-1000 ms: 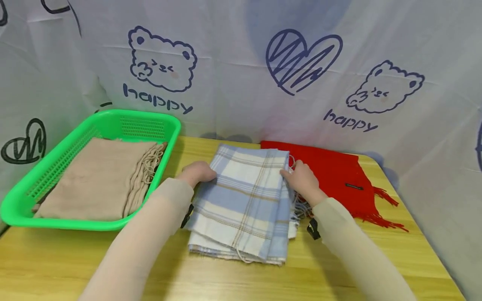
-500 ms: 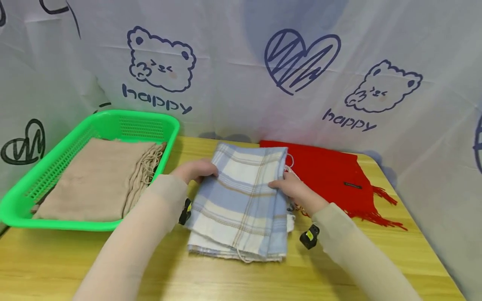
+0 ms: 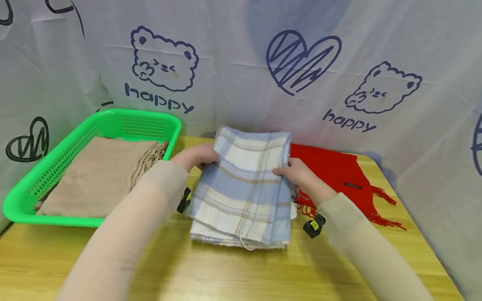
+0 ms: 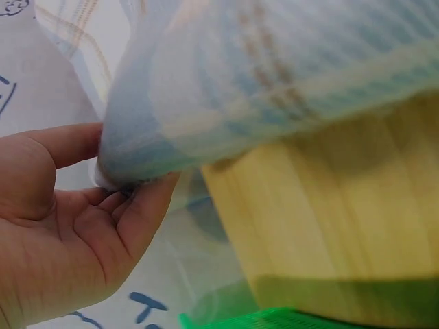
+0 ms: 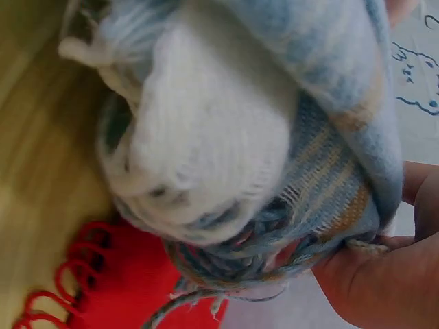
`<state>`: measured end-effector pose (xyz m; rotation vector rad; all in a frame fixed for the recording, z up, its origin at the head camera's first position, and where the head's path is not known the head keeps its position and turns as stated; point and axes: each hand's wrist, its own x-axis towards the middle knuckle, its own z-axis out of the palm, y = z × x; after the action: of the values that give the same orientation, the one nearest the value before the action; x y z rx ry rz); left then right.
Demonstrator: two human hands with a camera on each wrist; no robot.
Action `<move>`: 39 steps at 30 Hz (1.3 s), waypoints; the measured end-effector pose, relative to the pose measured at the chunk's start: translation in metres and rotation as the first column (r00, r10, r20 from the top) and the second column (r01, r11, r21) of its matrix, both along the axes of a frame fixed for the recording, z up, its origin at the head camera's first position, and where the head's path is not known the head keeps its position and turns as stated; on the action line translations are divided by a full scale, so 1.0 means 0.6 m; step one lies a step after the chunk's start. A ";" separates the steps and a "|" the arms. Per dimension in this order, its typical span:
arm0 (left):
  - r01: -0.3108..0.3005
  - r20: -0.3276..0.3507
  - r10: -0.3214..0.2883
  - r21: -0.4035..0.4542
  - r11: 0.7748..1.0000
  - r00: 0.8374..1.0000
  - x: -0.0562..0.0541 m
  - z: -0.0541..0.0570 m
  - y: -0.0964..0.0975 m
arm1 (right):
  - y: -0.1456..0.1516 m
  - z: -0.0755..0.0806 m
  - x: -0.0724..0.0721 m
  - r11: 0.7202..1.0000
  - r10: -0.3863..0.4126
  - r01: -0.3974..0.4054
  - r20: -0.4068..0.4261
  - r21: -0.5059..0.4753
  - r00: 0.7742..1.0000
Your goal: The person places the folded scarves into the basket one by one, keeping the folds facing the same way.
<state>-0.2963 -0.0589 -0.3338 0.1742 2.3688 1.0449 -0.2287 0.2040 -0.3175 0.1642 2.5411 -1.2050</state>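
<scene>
Frame-left, in green plastic basket [image 3: 45,220]: folded beige cloth [image 3: 96,175]; frame-centre: blue-white plaid cloth [image 3: 244,188], finger-clamped by left hand [image 3: 197,155], right hand [image 3: 302,174].

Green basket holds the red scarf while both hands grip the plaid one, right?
No: the head view shows a fringed beige scarf in the green basket; the red scarf lies on the table. The left hand and right hand grip the plaid scarf.

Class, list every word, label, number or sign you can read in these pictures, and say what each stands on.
"happy", on the pale backdrop, under the left bear drawing.
"happy", on the same backdrop, under the right bear drawing.
Black label on the red fringed cloth: too small to read.
Blue strokes at the bottom of the left wrist view: cut off, unreadable.
No numbers readable.
</scene>
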 end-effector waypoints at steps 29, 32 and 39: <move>-0.053 -0.111 0.026 -0.250 0.967 0.994 0.040 0.131 -0.088 | -0.074 0.045 -0.016 0.994 -0.017 0.010 -0.059 -0.108 0.998; -0.059 -0.098 0.038 -0.215 0.975 0.994 0.043 0.116 -0.107 | -0.093 0.040 -0.013 0.994 0.006 -0.013 -0.057 -0.112 0.998; -0.084 -0.044 0.077 -0.173 0.981 0.996 0.051 0.090 -0.137 | -0.122 0.033 -0.008 0.989 0.035 -0.040 -0.040 -0.139 0.999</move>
<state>-0.2658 -0.1412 -0.2800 0.0336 2.5050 0.8707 -0.2338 0.1307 -0.2974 0.0607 2.4684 -1.3784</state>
